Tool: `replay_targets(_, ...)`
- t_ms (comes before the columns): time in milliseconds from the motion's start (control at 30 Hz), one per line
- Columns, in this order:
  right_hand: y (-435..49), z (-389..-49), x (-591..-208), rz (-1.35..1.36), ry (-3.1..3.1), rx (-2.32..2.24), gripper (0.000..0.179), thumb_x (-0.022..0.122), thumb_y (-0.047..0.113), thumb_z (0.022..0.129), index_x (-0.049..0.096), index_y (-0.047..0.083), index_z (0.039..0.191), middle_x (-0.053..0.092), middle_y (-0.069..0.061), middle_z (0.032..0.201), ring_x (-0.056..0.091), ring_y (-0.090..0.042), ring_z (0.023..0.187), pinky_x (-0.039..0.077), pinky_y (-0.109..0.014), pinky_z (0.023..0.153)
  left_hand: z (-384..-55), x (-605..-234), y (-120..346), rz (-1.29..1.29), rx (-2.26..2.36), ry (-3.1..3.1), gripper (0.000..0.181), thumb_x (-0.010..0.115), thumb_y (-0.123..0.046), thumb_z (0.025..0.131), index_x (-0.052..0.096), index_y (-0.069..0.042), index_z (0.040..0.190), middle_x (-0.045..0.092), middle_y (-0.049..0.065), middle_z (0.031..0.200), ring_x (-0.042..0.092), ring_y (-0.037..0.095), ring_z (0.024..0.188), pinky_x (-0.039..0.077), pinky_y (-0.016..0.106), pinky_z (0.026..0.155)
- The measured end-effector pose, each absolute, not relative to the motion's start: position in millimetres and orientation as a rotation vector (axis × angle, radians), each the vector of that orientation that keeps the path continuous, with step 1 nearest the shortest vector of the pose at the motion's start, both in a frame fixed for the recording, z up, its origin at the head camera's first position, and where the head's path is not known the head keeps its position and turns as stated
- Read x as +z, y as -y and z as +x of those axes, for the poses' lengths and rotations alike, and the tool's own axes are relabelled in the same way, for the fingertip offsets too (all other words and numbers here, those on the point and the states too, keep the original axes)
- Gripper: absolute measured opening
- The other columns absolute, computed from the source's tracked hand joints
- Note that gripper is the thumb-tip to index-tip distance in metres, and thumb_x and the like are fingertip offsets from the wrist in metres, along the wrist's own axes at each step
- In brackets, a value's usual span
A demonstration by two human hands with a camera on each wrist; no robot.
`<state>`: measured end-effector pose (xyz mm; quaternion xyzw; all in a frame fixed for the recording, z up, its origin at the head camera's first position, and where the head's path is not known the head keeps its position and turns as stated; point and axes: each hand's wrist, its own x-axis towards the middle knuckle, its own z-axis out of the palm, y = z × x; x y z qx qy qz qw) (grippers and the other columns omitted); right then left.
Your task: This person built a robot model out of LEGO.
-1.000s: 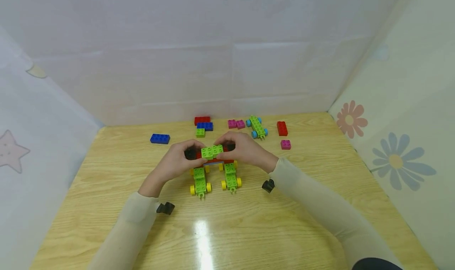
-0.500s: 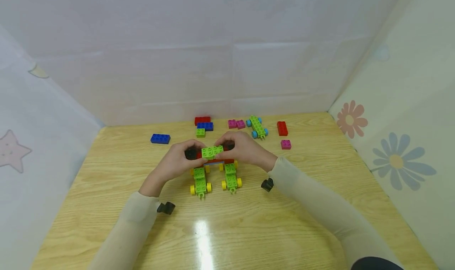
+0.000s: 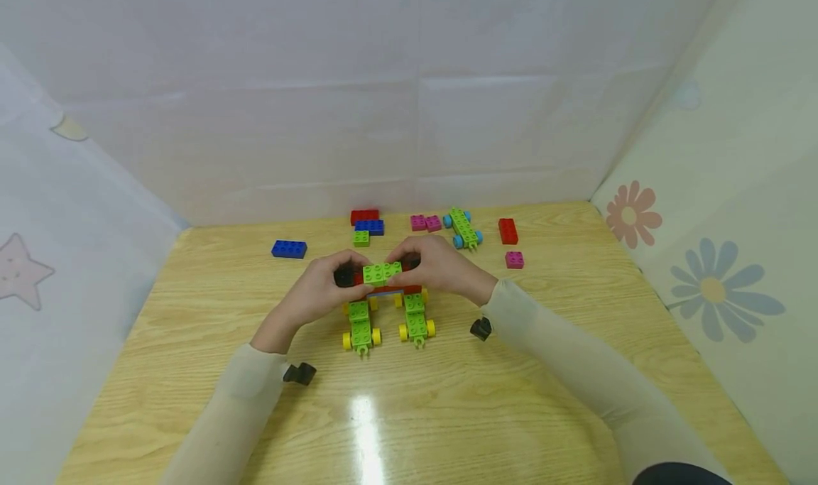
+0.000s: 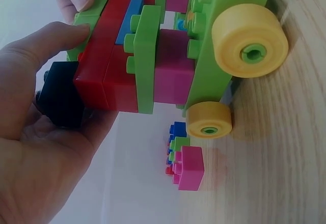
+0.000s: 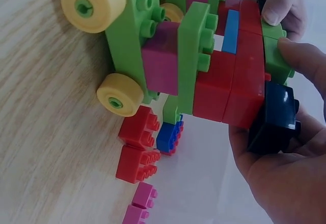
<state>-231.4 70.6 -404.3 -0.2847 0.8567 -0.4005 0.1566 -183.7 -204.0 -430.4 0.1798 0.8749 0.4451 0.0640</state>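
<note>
A brick build on two green wheeled bases, the left base [image 3: 361, 332] and the right base [image 3: 416, 323], stands mid-table on yellow wheels. Magenta bricks [image 4: 174, 74], green plates [image 5: 189, 56] and red bricks [image 5: 249, 76] stack above, with a blue piece [image 4: 130, 20] bridging the middle. Two light-green bricks sit side by side on top. My left hand [image 3: 319, 286] grips the left one [image 3: 373, 275], thumb on its near side; my right hand [image 3: 434, 265] grips the right one [image 3: 393, 268] likewise. A black brick sits at each end, one [image 4: 62, 94] by the left palm, one [image 5: 272, 119] by the right.
Behind the build lie a red [image 3: 364, 216], a blue [image 3: 369, 227] and a small green brick [image 3: 361, 238]. Another blue brick [image 3: 289, 249] lies left. Pink bricks [image 3: 424, 223], a blue-wheeled green base [image 3: 463, 228], a red [image 3: 508, 231] and a pink brick [image 3: 514, 260] lie right.
</note>
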Motion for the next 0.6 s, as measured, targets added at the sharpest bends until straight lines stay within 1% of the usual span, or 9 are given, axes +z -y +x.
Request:
replay_targets(100, -70.8, -231.3, -405.4, -0.819, -2.459, -1.141, 0.033, 0.091, 0.033, 0.097, 0.083, 0.021, 0.126, 0.079, 0.004, 0.124, 0.071, -0.016, 0.109, 0.063, -0.039, 0.099, -183.2, -430.5, 204.3, 0.545, 1.347, -2.641, 0.035, 0.086, -0.025, 0.101, 0.073, -0.016, 0.133, 0.077, 0.009, 0.114, 0.068, 0.023, 0.093, 0.061, 0.033, 0.081)
replay_targets(267, -71.1, -230.2, -407.9, -0.82, -2.478, -1.138, 0.035, 0.09, 0.034, 0.097, 0.083, 0.023, 0.129, 0.079, 0.004, 0.129, 0.07, -0.02, 0.111, 0.062, -0.042, 0.101, -183.1, -431.1, 205.6, 0.551, 1.345, -2.646, 0.035, 0.086, -0.025, 0.101, 0.073, -0.016, 0.133, 0.077, 0.009, 0.114, 0.067, 0.023, 0.093, 0.061, 0.033, 0.082)
replay_targets(367, -71.4, -230.0, -410.1, -0.813, -2.482, -1.142, 0.036, 0.09, 0.035, 0.097, 0.082, 0.023, 0.13, 0.079, 0.004, 0.131, 0.069, -0.019, 0.112, 0.061, -0.042, 0.102, -183.4, -432.0, 206.1, 0.552, 1.344, -2.649, 0.035, 0.087, -0.025, 0.101, 0.073, -0.016, 0.133, 0.077, 0.009, 0.114, 0.068, 0.023, 0.094, 0.061, 0.033, 0.083)
replay_targets(600, -74.0, -228.7, -412.4, -0.764, -2.43, -1.185, 0.038, 0.09, 0.037, 0.098, 0.081, 0.025, 0.133, 0.077, 0.005, 0.13, 0.069, -0.019, 0.108, 0.062, -0.041, 0.099, -183.0, -432.8, 205.4, 0.564, 1.353, -2.648, 0.036, 0.087, -0.025, 0.101, 0.074, -0.017, 0.133, 0.078, 0.007, 0.116, 0.069, 0.021, 0.093, 0.061, 0.031, 0.082)
